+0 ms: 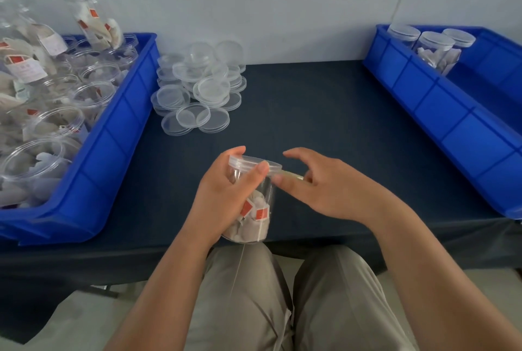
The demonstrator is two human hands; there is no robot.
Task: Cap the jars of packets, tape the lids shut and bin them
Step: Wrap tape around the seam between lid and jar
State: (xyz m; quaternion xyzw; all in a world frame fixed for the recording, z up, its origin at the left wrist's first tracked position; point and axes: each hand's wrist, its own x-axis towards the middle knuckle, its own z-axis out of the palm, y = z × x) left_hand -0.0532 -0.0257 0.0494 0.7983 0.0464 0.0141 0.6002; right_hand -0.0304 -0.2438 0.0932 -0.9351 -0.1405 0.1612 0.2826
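My left hand [226,195] grips a clear plastic jar [255,223] of white packets with red tags, held above the table's front edge. A clear lid [254,163] sits on the jar. My right hand [324,184] is beside the lid on its right; its thumb and a finger pinch a short strip of clear tape [291,175] that runs from the lid's rim. The other fingers of that hand spread loosely above. A thin thread hangs down from the jar over my lap.
A blue bin [113,130] at the left holds several uncapped jars of packets. A pile of clear lids [197,88] lies on the dark table [324,113] behind. At the right a second blue bin [440,113] holds three capped jars [435,48].
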